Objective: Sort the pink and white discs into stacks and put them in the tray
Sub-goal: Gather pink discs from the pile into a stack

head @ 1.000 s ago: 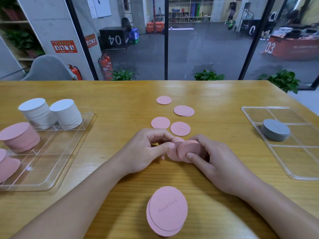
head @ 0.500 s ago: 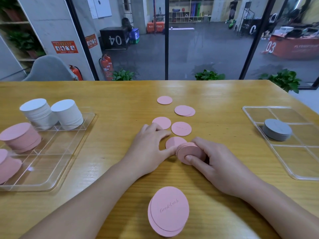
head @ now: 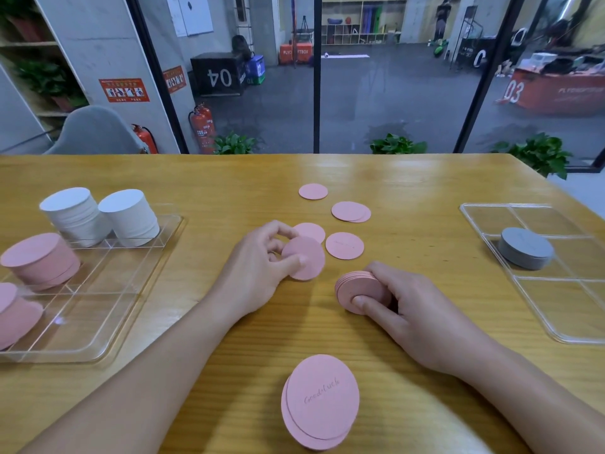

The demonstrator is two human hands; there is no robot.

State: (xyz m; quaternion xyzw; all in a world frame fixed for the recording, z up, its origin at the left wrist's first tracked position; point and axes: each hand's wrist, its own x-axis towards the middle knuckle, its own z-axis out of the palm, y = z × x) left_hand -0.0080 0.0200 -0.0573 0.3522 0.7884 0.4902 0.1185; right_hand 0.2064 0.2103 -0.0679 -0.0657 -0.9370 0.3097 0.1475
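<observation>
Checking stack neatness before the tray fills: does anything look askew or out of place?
Yes. In the left tray, the nearest pink stack leans, its discs slid sideways, unlike the upright white stacks. A grey stack sits alone in the right tray.

Grey disc stack (head: pixel 525 248) in right clear tray (head: pixel 569 326); fire extinguishers (head: pixel 203 126) beyond.

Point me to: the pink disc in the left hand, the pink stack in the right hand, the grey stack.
pink disc in the left hand (head: pixel 306 257), head view, on its upper face.
pink stack in the right hand (head: pixel 357 286), head view, on the front disc's face.
grey stack (head: pixel 525 245), head view, on its top face.
</observation>
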